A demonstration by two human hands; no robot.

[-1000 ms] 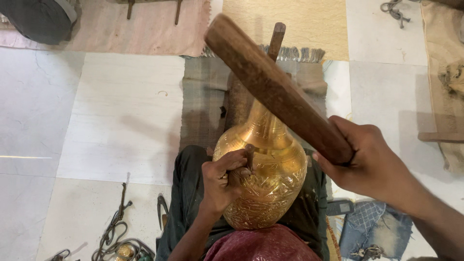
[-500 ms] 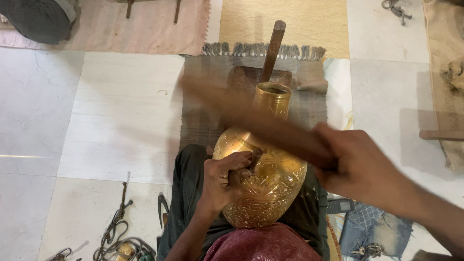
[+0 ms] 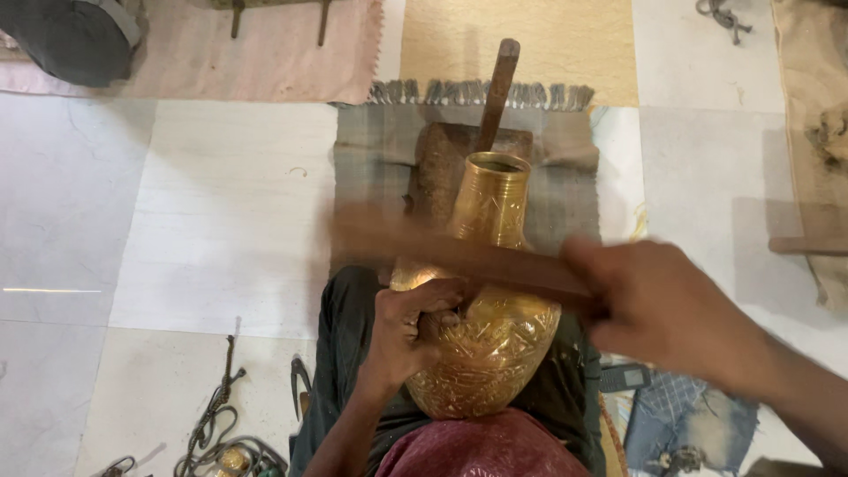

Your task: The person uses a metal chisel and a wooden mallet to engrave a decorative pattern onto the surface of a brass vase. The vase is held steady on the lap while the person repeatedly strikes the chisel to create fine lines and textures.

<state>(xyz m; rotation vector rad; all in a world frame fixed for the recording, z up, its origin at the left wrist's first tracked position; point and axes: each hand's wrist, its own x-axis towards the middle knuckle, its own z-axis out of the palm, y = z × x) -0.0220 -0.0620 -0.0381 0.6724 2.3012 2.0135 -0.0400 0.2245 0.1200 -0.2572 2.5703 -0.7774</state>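
1. Left hand [image 3: 406, 331] is fisted around a small tool pressed against the engraved brass vase [image 3: 486, 344].
2. Right hand [image 3: 662, 309] grips a motion-blurred wooden mallet [image 3: 442, 252], fingers fully closed.
3. The vase rests on the lap, its neck pointing away; it looks rigid, heavy and slippery, best steadied at the belly.

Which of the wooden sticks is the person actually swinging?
The thick wooden mallet blurred across the brass vase, gripped by the right hand. The slimmer stick stands unheld behind the vase.
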